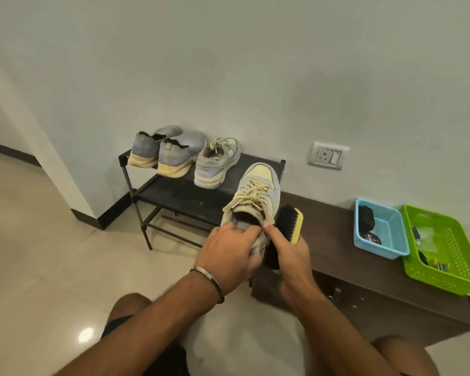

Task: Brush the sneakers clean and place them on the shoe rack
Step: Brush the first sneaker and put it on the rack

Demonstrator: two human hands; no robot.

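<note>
Head cam view, looking down at both hands out in front of the knees. The left hand [229, 255] grips the heel end of a pale yellow and grey sneaker [255, 194], fingers curled over the collar into the opening. The shoe is up in the air, just in front of the right end of the shoe rack [136, 191], not resting on it. Its long axis runs away from the camera: heel toward the person, toe pointing up and toward the wall, laces on top facing the camera.

The right hand [288, 249] is wrapped around a brush [289, 225] with a yellow back and black bristles. The bristles face the right side of the sneaker, right by the heel, and the thumb sticks up against the shoe's collar. The brush lies roughly along the same line as the shoe, angled up and away.

On the rack's top shelf, the matching sneaker [217, 164] sits with its heel toward the camera and toe to the wall. Left of it is a pair of grey shoes [166, 151] with tan soles, lined up the same way, touching each other.

To the right, a low dark brown bench [337, 253] against the wall carries a blue basket [383, 229] and a green basket [451, 248] side by side, both with small stuff inside that I can't make out. A wall socket [328, 156] sits above the bench.
</note>
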